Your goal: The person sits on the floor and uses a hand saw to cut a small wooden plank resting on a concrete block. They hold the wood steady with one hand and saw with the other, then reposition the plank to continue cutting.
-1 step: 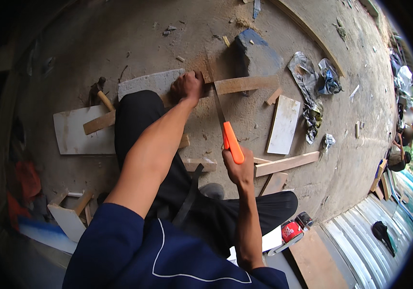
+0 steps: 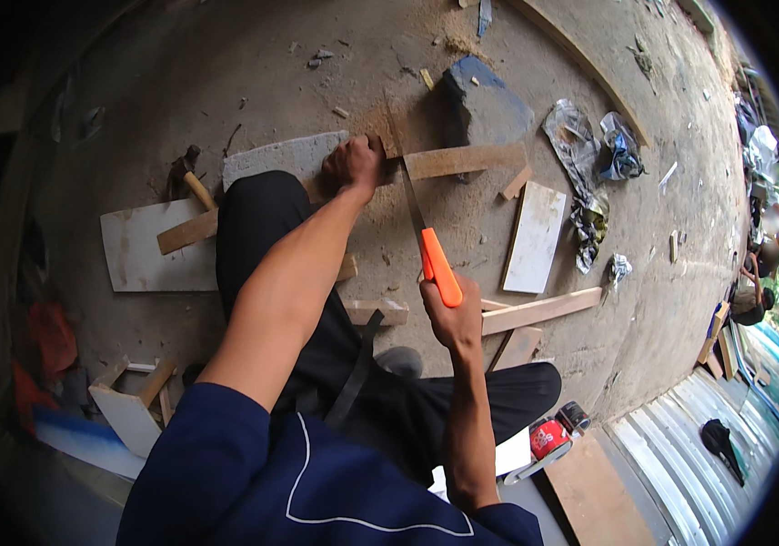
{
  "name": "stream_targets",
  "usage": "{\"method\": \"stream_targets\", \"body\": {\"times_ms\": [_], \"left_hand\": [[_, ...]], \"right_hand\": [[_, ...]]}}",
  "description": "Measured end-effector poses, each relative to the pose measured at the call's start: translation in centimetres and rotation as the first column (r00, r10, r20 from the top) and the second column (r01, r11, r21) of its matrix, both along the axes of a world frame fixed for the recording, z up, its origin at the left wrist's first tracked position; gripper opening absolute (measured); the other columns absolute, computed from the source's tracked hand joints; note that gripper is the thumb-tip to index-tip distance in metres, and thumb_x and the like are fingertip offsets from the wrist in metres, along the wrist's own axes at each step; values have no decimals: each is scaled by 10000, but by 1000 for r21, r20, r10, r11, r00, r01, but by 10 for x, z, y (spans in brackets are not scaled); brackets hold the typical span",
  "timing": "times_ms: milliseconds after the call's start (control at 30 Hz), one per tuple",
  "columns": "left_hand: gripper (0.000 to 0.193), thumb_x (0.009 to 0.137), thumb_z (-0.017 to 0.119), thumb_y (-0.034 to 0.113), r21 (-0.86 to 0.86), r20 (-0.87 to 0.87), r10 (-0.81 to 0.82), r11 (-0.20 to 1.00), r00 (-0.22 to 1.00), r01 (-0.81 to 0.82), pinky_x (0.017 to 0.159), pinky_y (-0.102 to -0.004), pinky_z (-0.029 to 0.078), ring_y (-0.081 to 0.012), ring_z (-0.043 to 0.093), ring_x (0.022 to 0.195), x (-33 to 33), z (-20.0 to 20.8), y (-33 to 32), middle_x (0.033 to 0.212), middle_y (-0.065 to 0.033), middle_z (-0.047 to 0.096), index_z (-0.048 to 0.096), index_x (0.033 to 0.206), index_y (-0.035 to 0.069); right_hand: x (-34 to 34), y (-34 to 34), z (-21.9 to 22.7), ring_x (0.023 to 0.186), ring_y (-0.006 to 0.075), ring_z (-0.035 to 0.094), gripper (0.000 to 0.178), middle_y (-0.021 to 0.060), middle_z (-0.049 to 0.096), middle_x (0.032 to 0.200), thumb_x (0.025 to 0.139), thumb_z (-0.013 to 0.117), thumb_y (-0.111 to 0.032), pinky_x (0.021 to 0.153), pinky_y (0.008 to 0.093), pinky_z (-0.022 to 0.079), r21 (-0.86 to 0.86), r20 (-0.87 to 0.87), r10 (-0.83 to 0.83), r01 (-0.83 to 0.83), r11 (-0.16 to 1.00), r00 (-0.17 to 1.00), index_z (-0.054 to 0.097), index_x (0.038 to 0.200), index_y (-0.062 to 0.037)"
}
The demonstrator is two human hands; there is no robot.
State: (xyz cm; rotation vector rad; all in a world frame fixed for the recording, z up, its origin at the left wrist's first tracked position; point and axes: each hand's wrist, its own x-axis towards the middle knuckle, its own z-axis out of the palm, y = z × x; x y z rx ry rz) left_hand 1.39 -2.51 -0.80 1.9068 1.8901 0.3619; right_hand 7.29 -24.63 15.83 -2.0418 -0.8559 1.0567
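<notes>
My right hand (image 2: 453,314) is wrapped around the orange handle of a handsaw (image 2: 441,268). The saw's thin blade points away from me and crosses a narrow wooden board (image 2: 462,161). Just left of the blade, my left hand (image 2: 355,164) is closed on the board and presses it down. The board's right part lies against a blue-grey block (image 2: 489,105). Sawdust is scattered around the cut. My bent left leg covers part of the wood, so I cannot tell whether the piece left of my knee (image 2: 187,232) belongs to the same board.
A hammer (image 2: 194,182) and white panels (image 2: 153,250) lie on the left. Wood strips (image 2: 544,309), a white board (image 2: 535,238) and crumpled plastic (image 2: 576,136) are on the right. A red can (image 2: 550,439) stands near my right knee, beside corrugated metal sheets (image 2: 680,446). Another person (image 2: 753,296) is at far right.
My right hand and the saw have shifted very slightly away from me. My left hand and the board stay where they were.
</notes>
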Motion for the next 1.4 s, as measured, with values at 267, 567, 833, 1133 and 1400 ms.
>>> {"method": "stream_targets", "body": {"times_ms": [267,567,833,1133,1400], "left_hand": [[419,873,437,347,9,18,53,999,998,-53,644,-499,459,-405,633,704,2,10,2,744,-193,651,689,714,53],[392,869,475,325,89,66,43,995,997,-48,583,-490,446,-385,629,647,2,-7,-1,704,-192,641,675,671,53],[406,871,453,343,38,12,43,998,999,-44,649,-489,469,-384,644,712,1,1,0,737,-180,662,689,688,67],[437,883,432,405,-15,-11,6,1000,1000,-6,636,-502,483,-399,642,748,-1,3,-3,784,-187,661,691,760,76],[442,887,434,392,-29,14,20,999,1000,-20,640,-506,483,-401,647,738,6,-2,-2,778,-194,659,693,750,61]], "right_hand": [[3,-19,31,499,333,516,221,207,515,573,759,590,-165,520,388,409,-29,62,36,-35,999,997,540,687,38],[8,17,-6,485,301,510,249,199,493,557,773,582,-181,512,377,401,-16,-5,-14,14,1000,1000,525,677,42],[14,-20,38,469,247,485,246,176,493,543,777,596,-177,503,363,391,-101,-18,-17,15,995,1000,534,700,49],[-1,-39,19,525,353,543,221,211,508,576,767,603,-165,542,393,426,40,126,48,-53,998,991,549,695,37],[14,-18,10,481,283,486,220,170,500,557,778,580,-165,517,357,405,-56,-47,-60,58,997,997,544,723,45]]}}
